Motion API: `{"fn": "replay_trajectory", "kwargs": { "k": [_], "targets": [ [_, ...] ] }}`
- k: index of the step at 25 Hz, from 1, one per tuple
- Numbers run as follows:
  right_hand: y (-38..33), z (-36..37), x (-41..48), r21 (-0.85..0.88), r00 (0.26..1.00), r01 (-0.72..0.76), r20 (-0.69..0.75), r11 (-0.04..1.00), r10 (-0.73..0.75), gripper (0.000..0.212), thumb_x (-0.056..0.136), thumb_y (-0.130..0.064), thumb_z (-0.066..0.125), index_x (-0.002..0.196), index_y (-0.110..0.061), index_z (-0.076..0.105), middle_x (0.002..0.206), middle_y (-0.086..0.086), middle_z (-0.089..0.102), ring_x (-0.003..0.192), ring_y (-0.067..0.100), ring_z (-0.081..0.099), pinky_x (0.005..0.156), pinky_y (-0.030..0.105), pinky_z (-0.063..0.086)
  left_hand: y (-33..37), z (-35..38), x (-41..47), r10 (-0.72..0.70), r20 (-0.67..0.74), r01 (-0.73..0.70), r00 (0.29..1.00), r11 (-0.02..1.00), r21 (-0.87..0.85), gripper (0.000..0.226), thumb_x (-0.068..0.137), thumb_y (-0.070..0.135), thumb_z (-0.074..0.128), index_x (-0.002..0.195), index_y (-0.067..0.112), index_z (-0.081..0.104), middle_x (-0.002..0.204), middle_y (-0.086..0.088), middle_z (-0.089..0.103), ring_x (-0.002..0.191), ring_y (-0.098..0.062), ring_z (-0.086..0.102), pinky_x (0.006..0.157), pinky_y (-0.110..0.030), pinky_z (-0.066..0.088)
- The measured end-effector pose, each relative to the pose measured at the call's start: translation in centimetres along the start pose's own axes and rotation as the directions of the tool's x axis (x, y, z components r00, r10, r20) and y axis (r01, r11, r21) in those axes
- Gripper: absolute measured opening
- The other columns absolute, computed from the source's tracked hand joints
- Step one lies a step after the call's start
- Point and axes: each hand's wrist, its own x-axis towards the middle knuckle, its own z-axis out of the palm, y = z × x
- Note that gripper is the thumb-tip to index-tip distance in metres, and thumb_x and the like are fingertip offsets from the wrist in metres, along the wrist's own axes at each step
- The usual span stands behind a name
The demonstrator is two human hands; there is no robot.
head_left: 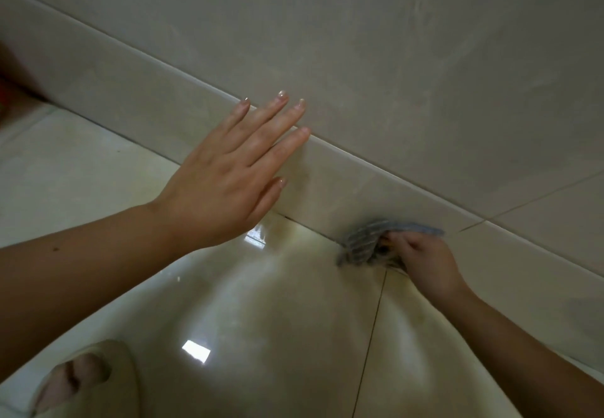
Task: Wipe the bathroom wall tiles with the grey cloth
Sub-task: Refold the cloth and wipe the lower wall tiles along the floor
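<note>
Beige wall tiles [392, 58] fill the upper part of the view, with a skirting tile strip [343, 185] running along their base. My left hand [228, 175] lies flat with straight fingers against the skirting strip and the wall above it. Lower right, my right hand [421, 260] grips the bunched grey cloth [362, 244], which is pressed where the skirting meets the floor. The cloth is blurred.
Glossy cream floor tiles [261, 319] with bright reflections spread below the wall. My foot in a beige open-toe slipper [88, 381] stands at the bottom left. A dark reddish object [9, 84] shows at the left edge.
</note>
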Motion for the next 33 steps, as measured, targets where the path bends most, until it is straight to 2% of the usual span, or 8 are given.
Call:
{"fn": "replay_trajectory", "kwargs": {
  "k": [5, 10, 13, 18, 21, 23, 29, 33],
  "targets": [
    [-9.7, -1.6, 0.9, 0.389, 0.973, 0.23, -0.073, 0.892, -0.219, 0.025, 0.097, -0.019, 0.054, 0.087, -0.035, 0.071, 0.086, -0.015, 0.074, 0.086, -0.001, 0.069, 0.084, 0.02, 0.053, -1.0, 0.2, 0.2, -0.052, -0.035, 0.051, 0.998, 0.999, -0.017, 0.052, 0.102, 0.026, 0.046, 0.148, 0.001, 0.039, 0.158, -0.02, 0.029, 0.149, -0.034, 0.023, 0.12, -0.055, 0.021],
    [-9.3, 7.1, 4.5, 0.15, 0.963, 0.254, 0.051, 0.956, -0.264, 0.023, 0.097, -0.025, 0.055, 0.1, -0.018, 0.077, 0.095, 0.0, 0.076, 0.091, 0.015, 0.069, 0.088, 0.035, 0.052, -1.9, 0.7, -0.8, -0.176, -0.04, 0.175, 0.984, 0.984, -0.033, 0.054, 0.101, 0.028, 0.044, 0.148, 0.003, 0.038, 0.159, -0.018, 0.029, 0.15, -0.032, 0.021, 0.122, -0.051, 0.017],
    [-7.1, 8.3, 4.3, 0.097, 0.981, 0.154, 0.105, 0.983, -0.164, 0.024, 0.097, -0.024, 0.056, 0.096, -0.013, 0.077, 0.093, 0.005, 0.075, 0.089, 0.023, 0.068, 0.085, 0.04, 0.051, -2.8, 1.0, -1.4, -0.196, -0.012, 0.196, 0.98, 0.98, -0.016, 0.054, 0.102, 0.028, 0.044, 0.149, 0.004, 0.037, 0.159, -0.017, 0.028, 0.15, -0.032, 0.021, 0.122, -0.052, 0.017],
    [-8.2, 3.7, 2.3, 0.113, 0.996, 0.073, -0.062, 0.991, -0.066, 0.025, 0.095, -0.026, 0.056, 0.087, -0.018, 0.078, 0.08, -0.002, 0.075, 0.078, 0.018, 0.07, 0.078, 0.041, 0.056, -4.1, 0.5, -1.2, -0.203, -0.053, 0.203, 0.978, 0.979, -0.01, 0.053, 0.102, 0.026, 0.044, 0.149, 0.003, 0.036, 0.159, -0.018, 0.029, 0.15, -0.033, 0.021, 0.122, -0.052, 0.017],
    [-13.1, 3.2, 2.4, 0.267, 0.983, 0.177, -0.099, 0.947, -0.156, 0.023, 0.096, -0.024, 0.055, 0.09, -0.021, 0.076, 0.08, -0.016, 0.072, 0.079, 0.005, 0.068, 0.075, 0.027, 0.057, -4.5, 0.3, -1.4, -0.217, -0.042, 0.217, 0.975, 0.976, -0.009, 0.053, 0.101, 0.024, 0.044, 0.15, 0.004, 0.035, 0.159, -0.018, 0.027, 0.15, -0.032, 0.02, 0.122, -0.052, 0.016],
    [-15.2, 5.4, 3.4, 0.218, 0.967, 0.249, -0.107, 0.944, -0.23, 0.023, 0.096, -0.026, 0.055, 0.094, -0.022, 0.077, 0.082, -0.018, 0.071, 0.081, 0.003, 0.067, 0.077, 0.023, 0.052, -4.7, 0.0, -1.7, -0.238, -0.04, 0.238, 0.97, 0.971, -0.006, 0.054, 0.101, 0.024, 0.042, 0.15, 0.003, 0.035, 0.159, -0.018, 0.028, 0.15, -0.032, 0.02, 0.122, -0.052, 0.016],
    [-10.5, 11.5, 5.1, -0.075, 0.991, 0.123, 0.066, 0.99, -0.118, 0.03, 0.098, -0.029, 0.052, 0.09, -0.015, 0.077, 0.089, 0.009, 0.074, 0.081, 0.023, 0.066, 0.074, 0.031, 0.048, -6.2, -1.0, -3.4, -0.302, -0.057, 0.302, 0.952, 0.953, 0.001, 0.053, 0.1, 0.023, 0.045, 0.149, 0.004, 0.037, 0.159, -0.018, 0.029, 0.15, -0.033, 0.021, 0.121, -0.052, 0.018],
    [-11.1, 7.7, 3.3, 0.252, 0.994, -0.003, -0.101, 0.968, 0.03, 0.024, 0.094, -0.025, 0.058, 0.086, -0.014, 0.078, 0.082, 0.002, 0.075, 0.081, 0.02, 0.07, 0.079, 0.04, 0.056, -7.4, -1.3, -4.4, -0.302, -0.066, 0.304, 0.951, 0.952, 0.016, 0.054, 0.1, 0.023, 0.047, 0.15, 0.004, 0.036, 0.159, -0.017, 0.029, 0.15, -0.032, 0.021, 0.121, -0.052, 0.018]
  ]
}}
